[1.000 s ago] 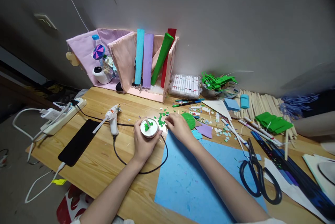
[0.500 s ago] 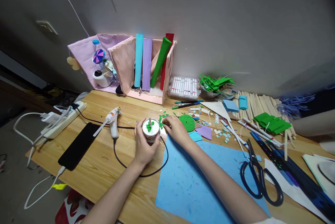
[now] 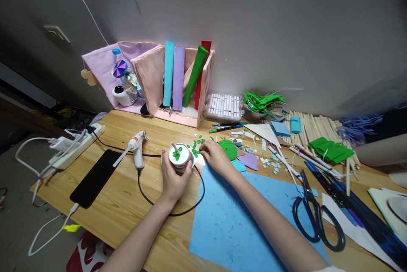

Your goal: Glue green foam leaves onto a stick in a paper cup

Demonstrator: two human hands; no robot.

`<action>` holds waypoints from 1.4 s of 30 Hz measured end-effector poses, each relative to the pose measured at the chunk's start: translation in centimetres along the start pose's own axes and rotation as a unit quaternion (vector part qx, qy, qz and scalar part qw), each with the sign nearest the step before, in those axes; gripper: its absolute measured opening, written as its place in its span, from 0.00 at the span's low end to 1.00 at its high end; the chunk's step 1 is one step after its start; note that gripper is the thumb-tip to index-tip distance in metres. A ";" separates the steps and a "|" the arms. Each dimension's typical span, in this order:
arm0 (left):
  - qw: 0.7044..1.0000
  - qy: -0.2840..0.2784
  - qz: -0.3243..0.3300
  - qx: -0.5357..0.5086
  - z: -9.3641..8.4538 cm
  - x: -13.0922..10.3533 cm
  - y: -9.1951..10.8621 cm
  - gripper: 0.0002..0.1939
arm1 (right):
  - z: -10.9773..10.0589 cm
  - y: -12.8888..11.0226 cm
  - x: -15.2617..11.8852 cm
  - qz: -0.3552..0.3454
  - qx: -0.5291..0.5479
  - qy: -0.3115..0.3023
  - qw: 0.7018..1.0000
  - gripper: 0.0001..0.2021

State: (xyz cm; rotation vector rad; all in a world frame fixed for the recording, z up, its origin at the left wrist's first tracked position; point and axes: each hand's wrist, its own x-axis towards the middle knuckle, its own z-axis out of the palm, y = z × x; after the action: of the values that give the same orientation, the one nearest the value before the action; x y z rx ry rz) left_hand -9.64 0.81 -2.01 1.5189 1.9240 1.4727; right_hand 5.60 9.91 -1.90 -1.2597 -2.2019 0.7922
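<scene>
My left hand [image 3: 174, 179] is wrapped round a small round pot [image 3: 182, 166] with a white top. A short pale stick [image 3: 175, 148] rises from that top, leaning left, with green paper leaves [image 3: 177, 154] around its base. Small green leaf cutouts [image 3: 195, 147] lie scattered on the wood just right of the pot. Over their right edge my right hand [image 3: 213, 156] rests with its fingertips pressed together and low to the table; whether a leaf is between them is too small to make out. A green crepe paper disc [image 3: 227, 149] lies beyond that hand.
Left of the pot are a hot glue gun [image 3: 137, 151] with its black cord, a phone [image 3: 95, 179] and a power strip [image 3: 79, 145]. A blue sheet [image 3: 235, 221] lies under my right forearm. Black-handled scissors [image 3: 313, 217] rest at right. A pink cardboard box [image 3: 178, 120] holds paper rolls.
The pot has tilted and shifted slightly left in my left hand, its stick now leaning left. My right hand has moved a little right, and more of the leaf cutouts show.
</scene>
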 end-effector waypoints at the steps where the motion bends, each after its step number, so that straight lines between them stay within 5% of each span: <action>1: 1.000 0.000 -0.001 0.000 0.0 0.0 0.0 0.31 | -0.1 0.1 0.0 -0.001 0.001 -0.002 1.000 0.07; 19: 0.999 0.014 -0.014 -0.025 0.1 0.0 0.1 0.31 | -0.7 -0.6 0.0 0.010 0.005 0.006 1.000 0.07; 33: 1.000 0.007 0.010 0.002 -0.1 0.2 0.6 0.28 | -1.5 -0.9 0.0 0.057 0.134 0.046 0.988 0.07; 42: 0.988 0.032 0.150 0.026 -0.5 0.8 2.3 0.30 | -5.0 -3.6 -0.2 0.057 0.328 0.075 0.940 0.08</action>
State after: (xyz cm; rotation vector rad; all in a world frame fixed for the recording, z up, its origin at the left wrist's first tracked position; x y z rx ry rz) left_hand -9.04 1.01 0.39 1.8731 1.8438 1.6176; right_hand 6.84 9.49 4.13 -1.0571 -1.5449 1.2915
